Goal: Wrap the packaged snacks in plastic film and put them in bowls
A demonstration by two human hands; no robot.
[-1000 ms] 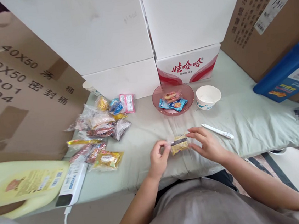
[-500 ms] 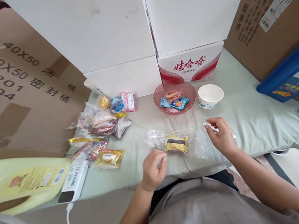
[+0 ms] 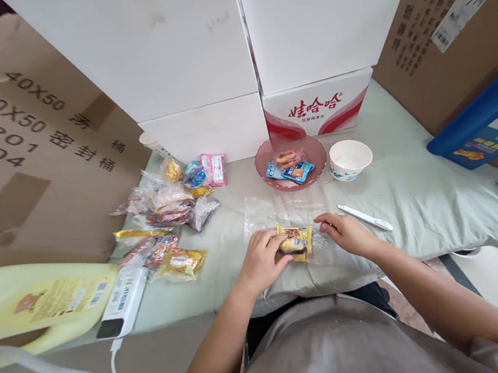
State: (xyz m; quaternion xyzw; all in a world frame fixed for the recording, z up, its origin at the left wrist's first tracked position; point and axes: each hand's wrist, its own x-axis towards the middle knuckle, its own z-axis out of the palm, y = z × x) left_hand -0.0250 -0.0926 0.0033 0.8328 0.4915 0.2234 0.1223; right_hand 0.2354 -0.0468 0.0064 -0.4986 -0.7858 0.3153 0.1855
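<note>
A small yellow snack packet [image 3: 297, 241] lies on a clear plastic bag [image 3: 278, 213] spread on the pale green cloth [image 3: 410, 199]. My left hand [image 3: 263, 259] has its fingers curled over the packet's left end, gripping it. My right hand [image 3: 345, 233] rests just right of the packet with fingertips pressed on the plastic bag's edge. A white pen-like tool [image 3: 365, 217] lies a little beyond my right hand.
A pink dish [image 3: 314, 171] with wrapped snacks and a white paper bowl [image 3: 350, 159] stand behind. Several snack packets [image 3: 167, 219] lie at the left. A yellow jug [image 3: 34, 304], a white power strip [image 3: 121, 304] and stacked cartons [image 3: 199, 55] ring the surface.
Both hands had let go of the packet and moved apart, leaving it on the plastic bag. Now both have come back to it, and the packet's other face shows.
</note>
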